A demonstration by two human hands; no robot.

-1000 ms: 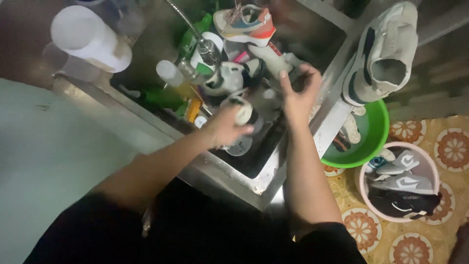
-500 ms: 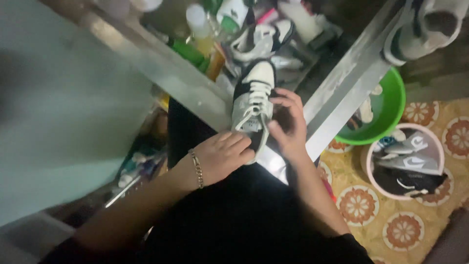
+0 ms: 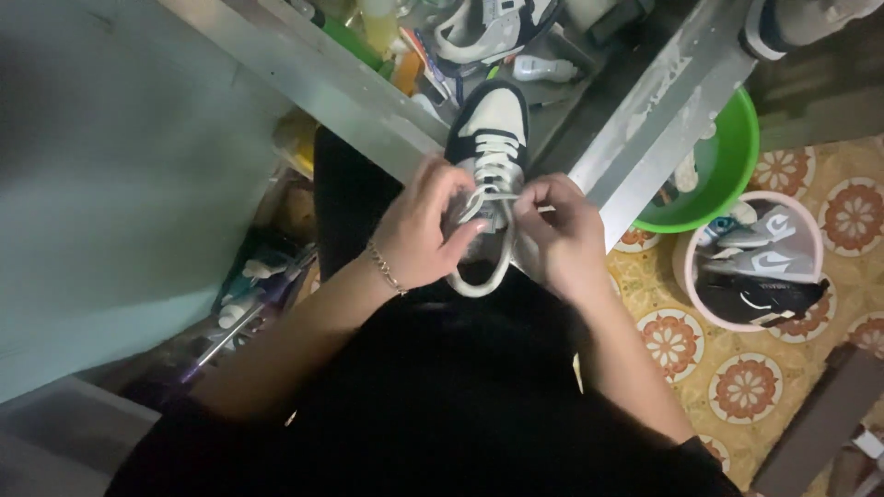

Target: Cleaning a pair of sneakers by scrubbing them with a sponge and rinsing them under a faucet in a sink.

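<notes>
A dark blue and white sneaker with white laces rests against my lap, toe pointing away toward the sink. My left hand, with a thin bracelet at the wrist, grips the shoe's left side near the collar. My right hand holds the right side, its fingers pinching the white lace at the top eyelets. Both hands are closed around the shoe's opening.
A metal sink ahead holds another sneaker, bottles and brushes. On the patterned floor at right stand a green basin and a pink basin with several shoes. Clutter lies under the pale counter at left.
I have lifted the sneaker out of the sink and brought it toward my lap. Both hands shifted to its laces and the view tilted down.
</notes>
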